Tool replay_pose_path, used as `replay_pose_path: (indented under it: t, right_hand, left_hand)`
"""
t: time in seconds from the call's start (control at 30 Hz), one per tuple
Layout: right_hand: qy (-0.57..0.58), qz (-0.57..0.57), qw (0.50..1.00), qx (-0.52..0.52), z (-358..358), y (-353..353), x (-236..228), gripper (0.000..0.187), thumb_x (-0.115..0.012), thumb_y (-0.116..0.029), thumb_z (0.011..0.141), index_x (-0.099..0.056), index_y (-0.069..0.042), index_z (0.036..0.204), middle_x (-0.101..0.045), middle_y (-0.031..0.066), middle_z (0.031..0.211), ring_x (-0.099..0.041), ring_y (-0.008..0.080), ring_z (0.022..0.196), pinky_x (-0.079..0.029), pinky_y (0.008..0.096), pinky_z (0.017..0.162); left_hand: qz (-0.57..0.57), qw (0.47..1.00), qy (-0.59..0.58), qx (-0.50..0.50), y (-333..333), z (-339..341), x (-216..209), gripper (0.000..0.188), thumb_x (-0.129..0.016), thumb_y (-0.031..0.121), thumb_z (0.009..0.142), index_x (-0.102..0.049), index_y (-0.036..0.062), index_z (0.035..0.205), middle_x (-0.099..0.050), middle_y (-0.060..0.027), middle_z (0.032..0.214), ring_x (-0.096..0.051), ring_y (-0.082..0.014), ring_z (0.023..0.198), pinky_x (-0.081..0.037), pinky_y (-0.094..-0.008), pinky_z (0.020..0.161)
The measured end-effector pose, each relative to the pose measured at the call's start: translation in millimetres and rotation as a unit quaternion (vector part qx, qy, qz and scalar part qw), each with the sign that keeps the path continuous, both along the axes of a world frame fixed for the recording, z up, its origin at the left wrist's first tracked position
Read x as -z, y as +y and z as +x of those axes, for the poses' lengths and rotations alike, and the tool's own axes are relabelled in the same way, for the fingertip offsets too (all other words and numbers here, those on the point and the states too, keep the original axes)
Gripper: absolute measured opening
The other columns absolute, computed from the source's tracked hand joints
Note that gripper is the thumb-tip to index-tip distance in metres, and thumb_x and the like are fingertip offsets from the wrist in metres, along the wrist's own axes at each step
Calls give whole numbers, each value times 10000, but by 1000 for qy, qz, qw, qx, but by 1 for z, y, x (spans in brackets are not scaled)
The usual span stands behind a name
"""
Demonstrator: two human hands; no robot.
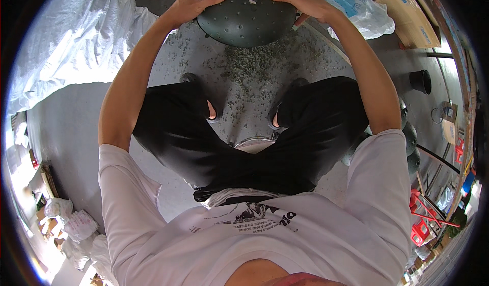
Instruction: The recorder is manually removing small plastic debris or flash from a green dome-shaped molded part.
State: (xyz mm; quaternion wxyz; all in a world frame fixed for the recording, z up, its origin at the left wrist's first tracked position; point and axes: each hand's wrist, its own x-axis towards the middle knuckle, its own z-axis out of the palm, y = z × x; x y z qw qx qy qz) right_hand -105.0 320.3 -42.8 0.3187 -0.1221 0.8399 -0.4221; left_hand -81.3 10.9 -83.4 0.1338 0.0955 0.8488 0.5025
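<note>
Held out in front of me at the top of the head view is a dark grey-green dome-shaped shell. Small round bumps or studs dot its surface, and a small light patch or hole shows near its upper middle. My left hand grips its left side, thumb lying on the top surface. On the opposite side my right hand holds it the same way, thumb pointing inward. The shell's far edge is cut off by the frame, and most fingertips are hidden beneath it.
Dark crumbs litter the grey floor between my feet. White sheeting is heaped at the left. At the right are a cardboard box, a plastic bag, a black bucket, several dark round shells and a red stool.
</note>
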Motion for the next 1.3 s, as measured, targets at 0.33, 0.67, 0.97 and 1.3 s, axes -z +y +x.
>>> replay_pose_path:
  t: [0.33, 0.67, 0.97, 1.3]
  right_hand:
    - [-9, -34, 999, -8, -4, 6, -9, 1052, -632, -769, 817, -384, -44, 1537, -486, 274, 1475, -584, 443, 1248, -616, 456, 827]
    - [93, -14, 994, -54, -18, 15, 55, 1173, -686, -795, 733, -293, -99, 1592, -529, 259, 1421, -557, 406, 1290, -617, 479, 870]
    - [121, 30, 987, -98, -13, 11, 67, 1163, -808, -698, 688, -315, -129, 1574, -551, 221, 1378, -600, 358, 1217, -598, 444, 859]
    - [198, 30, 968, -152, -9, 4, 69, 1054, -868, -523, 726, -360, -120, 1556, -537, 182, 1439, -545, 322, 1309, -428, 405, 1118]
  left_hand:
    - [54, 998, -17, -26, 10, -5, -30, 868, -697, 609, 891, -464, 26, 1490, -555, -200, 1413, -552, -316, 1277, -461, -430, 1050]
    - [15, 1000, -27, 4, 6, 3, 23, 900, -753, 627, 824, -403, 228, 1552, -582, -194, 1338, -599, -294, 1190, -491, -402, 959]
    - [-38, 997, 8, 64, 16, 19, 39, 1047, -795, 670, 745, -392, 111, 1534, -622, -220, 1278, -607, -333, 1193, -485, -445, 991]
    - [-54, 996, -62, -21, 19, 14, 40, 1005, -786, 656, 765, -409, 41, 1465, -618, -232, 1242, -605, -315, 1161, -451, -406, 989]
